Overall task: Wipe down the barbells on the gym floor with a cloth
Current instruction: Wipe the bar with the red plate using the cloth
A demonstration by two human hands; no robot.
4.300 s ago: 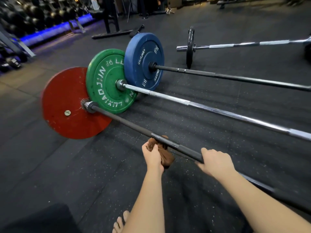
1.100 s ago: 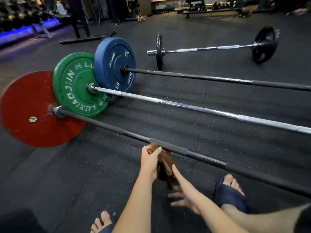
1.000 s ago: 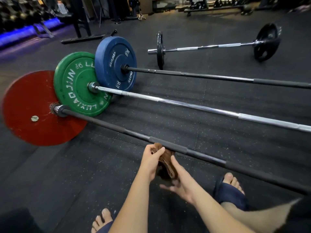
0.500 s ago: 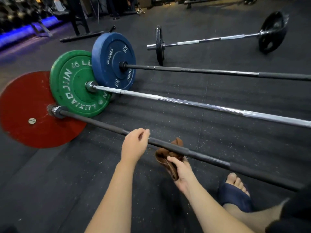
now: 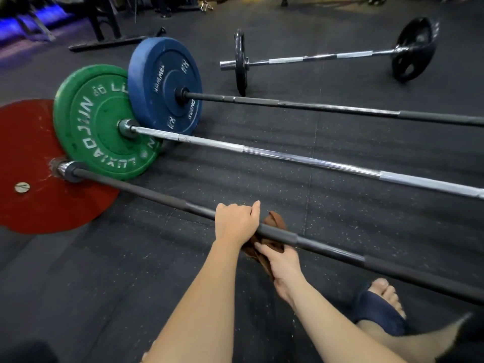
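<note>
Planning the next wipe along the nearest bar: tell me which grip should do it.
Right. The right grip holds the brown cloth at the black bar; the left grip holds only bare bar, likely steadying it.

Floor (image 5: 340,231): black rubber matting, white-speckled, faintly ribbed in bands, with a straight seam (image 5: 311,179) running near to far.
Far left: strip of blue-violet light (image 5: 31,17), low along the room's edge, casting a purple sheen on the matting.
Beside it: black rack upright (image 5: 104,19) above a long flat base bar (image 5: 110,44) lying on the floor.
Far centre: small metal fittings (image 5: 205,6), too blurred to identify.
</note>
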